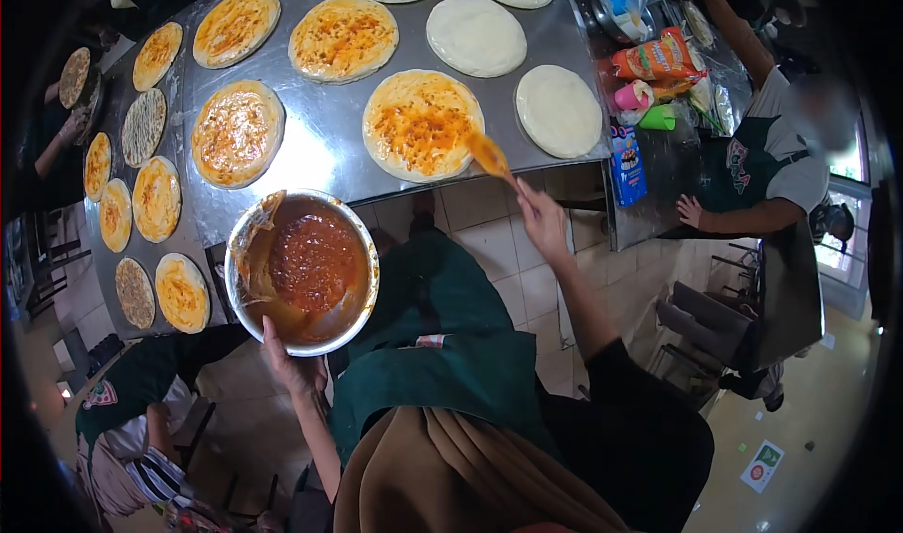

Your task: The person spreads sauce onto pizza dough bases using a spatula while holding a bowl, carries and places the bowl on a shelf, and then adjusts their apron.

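My left hand (293, 359) grips the rim and side of a steel bowl (370, 288), held just off the table's front edge. Chunky red sauce (315, 262) lies inside it, smeared up one wall. In my right hand (543, 221) is a spoon (489, 156), its head coated in orange sauce. The spoon's head is over the right edge of a dough round (421, 124) with sauce spread unevenly on it; whether they touch I cannot tell. Plain white dough rounds (559, 111) lie to the right, and sauced rounds (237, 134) to the left.
The steel table (310, 147) ends just in front of me. On a side table at right are an orange packet (658, 58), green cup (658, 117) and blue box (627, 164). A person in an apron (752, 157) stands there; others are at left.
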A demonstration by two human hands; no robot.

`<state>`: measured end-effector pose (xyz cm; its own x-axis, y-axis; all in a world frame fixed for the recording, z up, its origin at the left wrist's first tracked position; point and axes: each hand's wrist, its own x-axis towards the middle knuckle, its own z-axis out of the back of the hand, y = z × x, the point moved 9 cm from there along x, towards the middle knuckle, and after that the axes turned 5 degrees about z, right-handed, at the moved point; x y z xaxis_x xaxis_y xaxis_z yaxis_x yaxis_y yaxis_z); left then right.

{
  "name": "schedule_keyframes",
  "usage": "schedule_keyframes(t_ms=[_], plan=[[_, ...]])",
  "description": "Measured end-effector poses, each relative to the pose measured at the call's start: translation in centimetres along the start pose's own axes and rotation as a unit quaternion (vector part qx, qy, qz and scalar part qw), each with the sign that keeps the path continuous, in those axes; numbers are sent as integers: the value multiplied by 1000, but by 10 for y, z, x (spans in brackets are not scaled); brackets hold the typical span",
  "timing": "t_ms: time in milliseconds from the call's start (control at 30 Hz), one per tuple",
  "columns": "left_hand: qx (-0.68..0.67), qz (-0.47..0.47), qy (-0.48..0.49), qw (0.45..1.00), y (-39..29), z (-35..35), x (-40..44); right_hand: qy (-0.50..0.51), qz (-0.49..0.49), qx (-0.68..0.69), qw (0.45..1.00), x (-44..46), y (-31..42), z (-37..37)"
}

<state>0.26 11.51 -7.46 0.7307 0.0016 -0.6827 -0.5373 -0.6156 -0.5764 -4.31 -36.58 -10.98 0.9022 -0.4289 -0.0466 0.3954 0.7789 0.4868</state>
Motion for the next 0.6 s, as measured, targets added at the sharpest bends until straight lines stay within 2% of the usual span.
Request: schedule_keyframes(t_ms=[100,200,300,400,500,600], plan=[[-6,3,1,1000,1,-1,0,3,11,43,999,-31,10,6],[10,19,-1,1000,1,0,1,-68,56,40,995,13,21,16],[33,26,-21,999,-1,-2,-2,-93,99,-7,991,60,25,10],[35,-8,-2,999,-4,2,-3,-44,113,-101,988,32,20,3],[13,-16,-13,1000,-1,7,-6,-33,93,-90,991,-7,9,30],[10,-4,-9,1000,3,12,-6,-63,97,-87,989,18,29,51]])
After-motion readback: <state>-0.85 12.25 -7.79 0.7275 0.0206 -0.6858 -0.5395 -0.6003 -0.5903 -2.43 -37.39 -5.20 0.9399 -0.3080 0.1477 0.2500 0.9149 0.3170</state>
